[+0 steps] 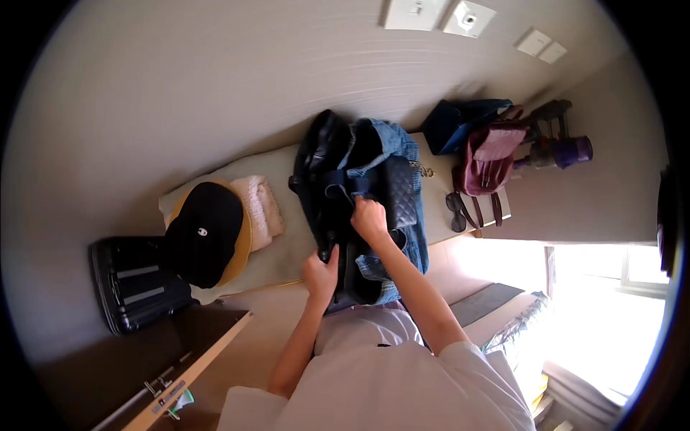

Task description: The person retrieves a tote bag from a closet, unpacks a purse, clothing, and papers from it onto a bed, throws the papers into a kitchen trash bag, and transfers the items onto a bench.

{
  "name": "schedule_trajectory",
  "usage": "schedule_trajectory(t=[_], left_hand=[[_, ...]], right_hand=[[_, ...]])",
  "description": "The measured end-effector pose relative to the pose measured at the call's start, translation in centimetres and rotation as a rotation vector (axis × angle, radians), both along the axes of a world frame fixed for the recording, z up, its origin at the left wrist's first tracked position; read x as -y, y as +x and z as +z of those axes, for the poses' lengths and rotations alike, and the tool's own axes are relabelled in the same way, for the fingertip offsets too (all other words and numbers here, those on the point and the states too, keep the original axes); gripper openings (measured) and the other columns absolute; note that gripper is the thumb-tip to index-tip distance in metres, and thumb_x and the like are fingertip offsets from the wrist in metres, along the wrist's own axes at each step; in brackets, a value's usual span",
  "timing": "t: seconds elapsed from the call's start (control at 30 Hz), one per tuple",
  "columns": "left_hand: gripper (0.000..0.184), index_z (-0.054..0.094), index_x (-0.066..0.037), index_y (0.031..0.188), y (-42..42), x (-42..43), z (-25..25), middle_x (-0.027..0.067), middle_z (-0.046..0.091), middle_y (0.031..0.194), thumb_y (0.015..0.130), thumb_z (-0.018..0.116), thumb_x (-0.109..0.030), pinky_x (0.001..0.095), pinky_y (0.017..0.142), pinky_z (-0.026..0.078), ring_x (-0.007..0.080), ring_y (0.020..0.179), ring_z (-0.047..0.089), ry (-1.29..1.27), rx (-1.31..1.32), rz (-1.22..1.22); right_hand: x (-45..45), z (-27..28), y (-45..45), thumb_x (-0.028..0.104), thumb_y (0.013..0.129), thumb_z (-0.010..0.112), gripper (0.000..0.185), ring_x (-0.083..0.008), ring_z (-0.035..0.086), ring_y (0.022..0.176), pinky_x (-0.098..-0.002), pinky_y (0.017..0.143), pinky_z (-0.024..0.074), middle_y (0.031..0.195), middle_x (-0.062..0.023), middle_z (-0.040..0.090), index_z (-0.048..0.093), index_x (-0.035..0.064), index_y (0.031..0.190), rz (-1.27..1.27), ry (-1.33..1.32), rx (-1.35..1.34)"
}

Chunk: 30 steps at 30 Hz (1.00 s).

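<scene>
A black bag (316,165) with a shiny surface lies on the bench in front of me. My left hand (320,276) is closed around the near part of its edge. Over the dark middle of the bag, my right hand (369,219) has its fingers closed on a dark blue band or strap (359,183); its exact kind is hard to make out. Blue denim (399,140), a bag or garment, lies beside and partly under the black bag. A black quilted bag (400,190) with a chain (425,171) rests on the denim.
To the left are a folded pinkish towel (260,208), a black cap (203,228) with a yellow-brown edge, and a black suitcase (136,284). Rightward stand a navy bag (453,128), a maroon backpack (492,158), sunglasses (456,210) and a purple-grey vacuum cleaner (564,152). An open wooden door or drawer (194,366) juts out lower left.
</scene>
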State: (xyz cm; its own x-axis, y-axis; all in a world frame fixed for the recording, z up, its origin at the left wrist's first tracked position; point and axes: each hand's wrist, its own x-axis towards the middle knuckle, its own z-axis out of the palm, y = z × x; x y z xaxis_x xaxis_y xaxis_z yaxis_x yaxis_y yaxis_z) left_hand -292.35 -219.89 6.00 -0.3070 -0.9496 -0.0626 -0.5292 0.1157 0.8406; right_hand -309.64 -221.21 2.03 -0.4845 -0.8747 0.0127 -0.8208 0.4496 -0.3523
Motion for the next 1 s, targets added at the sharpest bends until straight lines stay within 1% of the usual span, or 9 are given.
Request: schedule_trajectory(t=[0.27,0.4,0.43,0.57,0.73,0.8,0.87,0.93,1.0], left_hand=[[0.020,0.065,0.003,0.090,-5.1,1.2,4.2,0.0248,0.063,0.078,0.082,0.066,-0.015,0.0419,0.060,0.049,0.0409,0.073,0.062,-0.193,-0.008,-0.213],[0.035,0.061,0.006,0.100,-3.1,2.2,0.1,0.0262,0.064,0.087,0.078,0.070,-0.020,0.0399,0.073,0.050,0.0411,0.086,0.063,-0.067,0.023,-0.267],[0.042,0.058,0.006,0.106,-2.4,2.7,2.2,0.0251,0.064,0.096,0.077,0.070,-0.022,0.0395,0.081,0.049,0.0381,0.094,0.062,0.133,0.053,-0.279],[0.056,0.053,0.003,0.116,-0.3,5.9,0.7,0.0198,0.064,0.107,0.074,0.074,-0.029,0.0387,0.086,0.046,0.0337,0.100,0.061,0.060,0.065,-0.048],[0.036,0.061,0.008,0.093,-2.3,9.0,-1.3,0.0250,0.064,0.090,0.074,0.072,-0.021,0.0423,0.079,0.048,0.0409,0.090,0.061,-0.104,0.168,-0.106],[0.033,0.060,0.008,0.091,-4.0,7.1,2.2,0.0266,0.063,0.085,0.075,0.071,-0.018,0.0444,0.075,0.048,0.0438,0.086,0.060,-0.247,0.404,-0.170],[0.033,0.061,0.008,0.092,-3.2,6.9,0.6,0.0267,0.063,0.084,0.075,0.071,-0.018,0.0448,0.074,0.048,0.0441,0.085,0.060,-0.272,0.373,-0.108],[0.035,0.060,0.008,0.095,-1.5,8.0,-2.3,0.0271,0.063,0.085,0.076,0.071,-0.020,0.0455,0.075,0.048,0.0438,0.087,0.060,-0.276,0.366,0.015],[0.046,0.054,0.008,0.108,0.3,9.4,-3.2,0.0264,0.061,0.097,0.077,0.071,-0.022,0.0465,0.083,0.045,0.0424,0.096,0.058,-0.248,0.525,-0.001]], right_hand=[[-0.6,6.3,-6.2,0.009,0.070,0.058,0.013,-0.0350,0.063,0.059,-0.0441,0.056,0.0517,0.063,-0.0184,0.062,0.059,0.0019,0.082,-0.143,-0.143,-0.080],[-0.2,2.6,-3.4,0.015,0.073,0.059,0.022,-0.0357,0.064,0.065,-0.0438,0.060,0.0521,0.071,-0.0193,0.064,0.060,0.0022,0.092,-0.129,-0.079,0.016],[-0.3,1.3,-2.4,0.017,0.074,0.060,0.027,-0.0364,0.064,0.067,-0.0444,0.062,0.0522,0.073,-0.0201,0.064,0.061,0.0026,0.096,-0.141,-0.136,0.072],[-0.5,1.7,0.1,0.027,0.073,0.065,0.052,-0.0387,0.064,0.070,-0.0453,0.066,0.0526,0.081,-0.0241,0.065,0.056,0.0001,0.117,-0.150,-0.182,0.311],[-1.6,1.2,-0.2,0.026,0.078,0.062,0.054,-0.0387,0.063,0.069,-0.0454,0.066,0.0521,0.072,-0.0253,0.063,0.052,0.0017,0.125,-0.118,-0.195,0.343],[-2.0,3.2,-0.5,0.027,0.080,0.061,0.050,-0.0375,0.063,0.068,-0.0434,0.066,0.0522,0.072,-0.0249,0.063,0.054,0.0027,0.124,-0.109,-0.201,0.355],[-3.2,4.1,-0.5,0.028,0.083,0.061,0.047,-0.0364,0.064,0.066,-0.0413,0.065,0.0523,0.073,-0.0246,0.064,0.055,0.0038,0.123,-0.110,-0.194,0.388],[-5.0,4.4,-3.0,0.033,0.085,0.060,0.038,-0.0351,0.065,0.073,-0.0408,0.069,0.0521,0.078,-0.0228,0.065,0.064,0.0046,0.111,-0.004,-0.384,0.698],[-8.3,4.7,-7.1,0.033,0.083,0.062,0.028,-0.0313,0.066,0.075,-0.0367,0.071,0.0522,0.085,-0.0139,0.068,0.071,0.0104,0.098,-0.139,-0.379,0.576]])
